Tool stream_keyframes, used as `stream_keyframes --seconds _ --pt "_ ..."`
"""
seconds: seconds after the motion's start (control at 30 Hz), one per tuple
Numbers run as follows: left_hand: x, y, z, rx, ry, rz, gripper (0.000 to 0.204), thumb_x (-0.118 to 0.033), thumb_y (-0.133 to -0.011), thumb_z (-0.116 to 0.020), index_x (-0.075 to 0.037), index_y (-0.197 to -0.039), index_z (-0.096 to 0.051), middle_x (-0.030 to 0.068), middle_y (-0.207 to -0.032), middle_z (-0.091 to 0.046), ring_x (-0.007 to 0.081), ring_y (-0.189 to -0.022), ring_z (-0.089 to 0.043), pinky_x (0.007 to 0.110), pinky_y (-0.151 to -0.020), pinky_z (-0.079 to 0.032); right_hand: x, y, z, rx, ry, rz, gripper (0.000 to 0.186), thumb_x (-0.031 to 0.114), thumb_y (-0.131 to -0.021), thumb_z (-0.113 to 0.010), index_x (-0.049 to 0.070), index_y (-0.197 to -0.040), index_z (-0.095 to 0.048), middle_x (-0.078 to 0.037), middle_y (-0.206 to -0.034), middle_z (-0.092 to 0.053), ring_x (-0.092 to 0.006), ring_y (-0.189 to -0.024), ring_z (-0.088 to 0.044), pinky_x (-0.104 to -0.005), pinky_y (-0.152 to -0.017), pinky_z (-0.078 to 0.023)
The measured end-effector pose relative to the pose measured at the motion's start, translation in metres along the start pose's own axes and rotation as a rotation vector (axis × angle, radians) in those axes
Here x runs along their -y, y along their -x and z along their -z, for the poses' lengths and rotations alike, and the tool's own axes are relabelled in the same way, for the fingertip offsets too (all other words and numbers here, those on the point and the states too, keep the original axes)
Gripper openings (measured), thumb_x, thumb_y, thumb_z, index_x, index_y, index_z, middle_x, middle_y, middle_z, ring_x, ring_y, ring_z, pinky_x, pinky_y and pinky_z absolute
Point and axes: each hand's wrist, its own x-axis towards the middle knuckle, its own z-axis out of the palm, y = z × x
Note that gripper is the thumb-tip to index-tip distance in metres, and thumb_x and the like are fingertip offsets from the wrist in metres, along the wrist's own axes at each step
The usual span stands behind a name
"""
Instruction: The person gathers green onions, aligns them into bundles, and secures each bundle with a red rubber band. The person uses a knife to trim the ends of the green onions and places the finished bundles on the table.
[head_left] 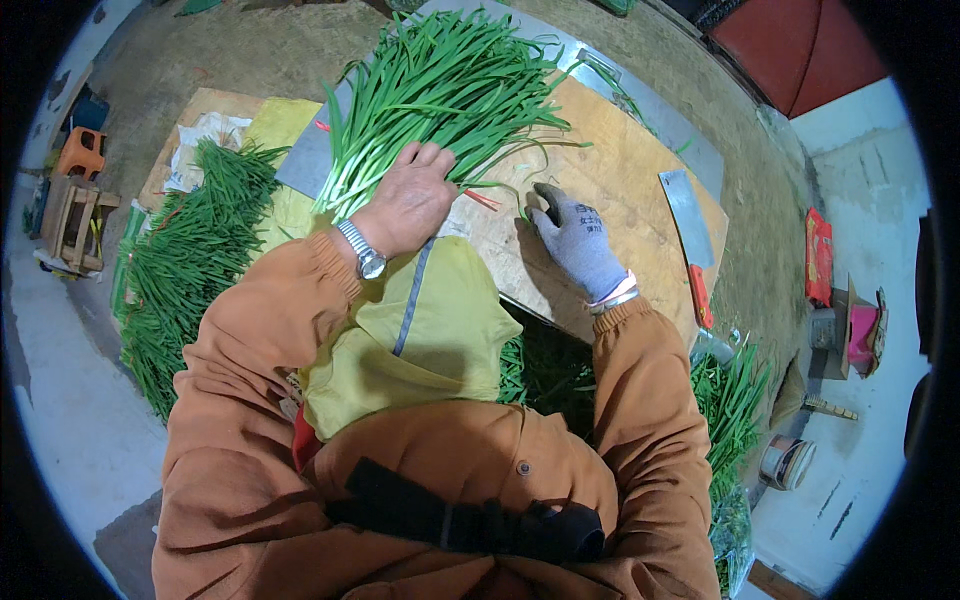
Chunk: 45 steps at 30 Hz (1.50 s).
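Note:
A large heap of green garlic chives (pixel 450 80) lies at the far side of the work surface, its pale stem ends towards me. My left hand (pixel 410 195), bare and with a metal watch at the wrist, is closed over the stems at the heap's near edge; its fingertips are hidden. My right hand (pixel 580 245), in a grey glove with dark fingertips, rests low over the wooden board (pixel 620 160). Its thumb and forefinger are apart beside a stray chive blade. Red ties (pixel 480 200) show by the heap.
A cleaver (pixel 690 240) with a red handle lies on the board's right side. More chives (pixel 200 270) are piled at the left, and others (pixel 730 400) stand at the lower right. A yellow cloth (pixel 420 330) covers my lap. An orange stool (pixel 82 152) stands far left.

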Motion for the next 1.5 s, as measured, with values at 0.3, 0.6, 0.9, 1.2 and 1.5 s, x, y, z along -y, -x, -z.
stream_keyframes --seconds 0.3,0.6,0.9,1.2,1.5 --pt "-0.006 -0.004 -0.011 -0.019 -0.056 0.104 0.007 -0.012 -0.074 -0.066 -0.007 -0.078 -0.064 0.0104 -0.088 -0.052 0.0286 -0.096 -0.051 0.039 -0.085 -0.04 0.025 -0.023 -0.039 0.06 0.212 0.178 0.029 0.036 -0.092 -0.059 0.011 -0.105 -0.066 -0.014 -0.101 -0.063 -0.0348 -0.096 -0.063 -0.0465 -0.08 -0.049" --pt "-0.004 -0.006 -0.015 -0.093 0.024 0.138 0.011 -0.018 -0.071 -0.075 -0.011 -0.075 -0.067 0.009 -0.087 -0.053 0.0277 -0.094 -0.051 0.041 -0.086 -0.038 0.022 -0.021 -0.05 -0.033 -0.14 0.215 0.018 0.023 -0.088 -0.063 0.006 -0.089 -0.068 -0.016 -0.091 -0.065 -0.0369 -0.089 -0.062 -0.045 -0.076 -0.05" --pt "-0.011 -0.009 -0.018 -0.239 0.059 0.09 0.005 -0.011 -0.072 -0.067 -0.012 -0.073 -0.062 0.0075 -0.087 -0.05 0.0271 -0.091 -0.053 0.046 -0.088 -0.037 0.039 -0.017 -0.052 0.013 -0.789 -0.058 0.013 0.008 -0.088 -0.067 -0.001 -0.096 -0.069 -0.008 -0.088 -0.066 -0.0163 -0.08 -0.06 -0.03 -0.072 -0.05" --pt "-0.01 -0.017 -0.009 -0.315 0.128 0.129 0.005 -0.011 -0.074 -0.06 -0.007 -0.077 -0.061 0.0104 -0.093 -0.052 0.0275 -0.094 -0.052 0.041 -0.081 -0.039 0.046 -0.027 -0.069 0.012 -1.054 -0.026 0.029 0.002 -0.087 -0.067 -0.004 -0.115 -0.063 -0.003 -0.094 -0.067 -0.0082 -0.081 -0.059 -0.0234 -0.07 -0.05" --pt "0.043 0.01 0.033 -0.611 0.025 0.375 0.006 -0.015 -0.083 -0.064 -0.01 -0.083 -0.066 0.0088 -0.08 -0.062 0.0285 -0.077 -0.062 0.04 -0.068 -0.045 0.048 -0.032 -0.085 0.038 -1.353 -0.296 0.014 0.008 -0.095 -0.062 -0.001 -0.106 -0.063 -0.007 -0.088 -0.067 -0.0145 -0.073 -0.064 -0.0271 -0.065 -0.051"
